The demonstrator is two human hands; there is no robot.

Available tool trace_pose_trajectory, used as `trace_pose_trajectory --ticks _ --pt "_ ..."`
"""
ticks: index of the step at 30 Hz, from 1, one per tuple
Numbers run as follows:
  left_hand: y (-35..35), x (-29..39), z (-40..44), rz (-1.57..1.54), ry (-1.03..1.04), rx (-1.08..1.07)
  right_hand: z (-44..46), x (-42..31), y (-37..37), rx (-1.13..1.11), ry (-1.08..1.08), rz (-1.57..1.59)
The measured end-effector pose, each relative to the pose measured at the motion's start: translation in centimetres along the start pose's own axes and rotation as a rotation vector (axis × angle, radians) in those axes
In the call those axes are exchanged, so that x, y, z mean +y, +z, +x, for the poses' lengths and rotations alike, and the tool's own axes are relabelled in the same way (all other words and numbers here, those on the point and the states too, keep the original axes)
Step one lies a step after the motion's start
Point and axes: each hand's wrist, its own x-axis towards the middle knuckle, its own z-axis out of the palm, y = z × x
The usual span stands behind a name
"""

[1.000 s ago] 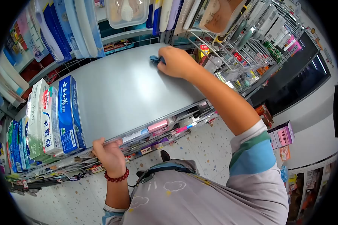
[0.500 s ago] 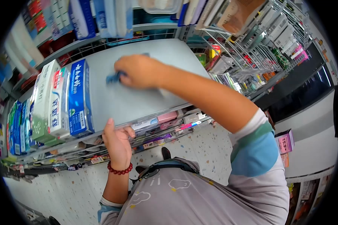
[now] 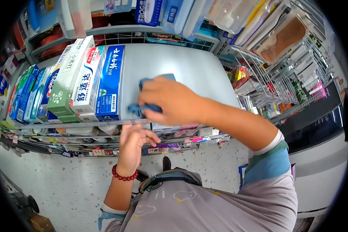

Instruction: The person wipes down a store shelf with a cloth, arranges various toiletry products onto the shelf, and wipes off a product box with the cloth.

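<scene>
right hand: gripping the blue cloth, kinda blurry
cloth: on the grey shelf, just beside the toothpaste boxes
left hand: open, fingers loosely bent by the shelf's front edge, can't tell if it's touching
left wrist: red bead bracelet

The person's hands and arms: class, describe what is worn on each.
Both hands are ungloved. Above the left hand is a red beaded bracelet. Above the right hand, the grey sleeve has green and blue bands and a white cuff.
</scene>
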Motion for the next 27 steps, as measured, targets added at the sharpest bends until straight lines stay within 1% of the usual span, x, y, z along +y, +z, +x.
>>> trace_pose_trajectory --ticks 3,5,7,8,10,11,13,14,16,19,20,21,23,24,26,27 --pt "0.3 0.1 -0.1 0.028 -0.012 -0.017 0.0 -0.5 -0.1 -0.021 -0.001 -0.016" --pt "0.3 -0.2 0.0 0.023 -0.024 -0.022 0.5 1.1 -0.1 -0.059 -0.01 0.014" --pt "1.1 0.0 -0.1 0.073 0.038 -0.003 1.4 2.8 0.2 -0.025 0.022 -0.047" --pt "0.4 -0.4 0.1 0.025 0.029 -0.049 1.9 4.0 0.4 -0.025 0.02 -0.048" --pt "0.8 -0.3 -0.1 0.037 0.048 -0.048 3.2 7.3 0.7 0.02 0.143 -0.193" --pt "1.0 -0.3 -0.2 0.051 0.063 -0.05 3.9 9.0 0.8 0.021 0.138 -0.193" --pt "1.0 -0.3 -0.3 0.057 0.06 -0.043 5.4 12.3 0.7 0.033 0.233 -0.332" --pt "1.0 -0.3 -0.4 0.064 0.051 -0.038 6.0 13.7 0.7 0.034 0.232 -0.333" --pt "1.1 -0.2 -0.4 0.043 0.04 -0.018 7.3 15.9 0.9 0.071 0.419 -0.326" --pt "1.2 0.0 -0.3 0.035 0.024 0.034 8.3 17.3 1.4 0.062 0.467 -0.367" --pt "1.3 -0.1 -0.3 0.048 0.011 0.06 8.1 17.5 1.5 0.095 0.418 -0.372" --pt "1.3 -0.3 -0.3 0.047 0.005 0.057 7.6 17.1 1.5 0.094 0.425 -0.372" --pt "1.3 -0.3 0.4 -0.024 -0.063 0.116 7.3 16.5 1.6 0.112 0.366 -0.424" --pt "1.7 0.0 0.7 -0.004 -0.067 0.142 6.9 15.5 1.4 0.114 0.367 -0.427" --pt "1.3 0.0 1.3 -0.007 -0.076 0.121 5.2 12.1 0.6 0.065 0.24 -0.396" --pt "1.2 -0.2 1.6 -0.011 -0.087 0.102 4.1 10.4 0.3 0.034 0.231 -0.339"
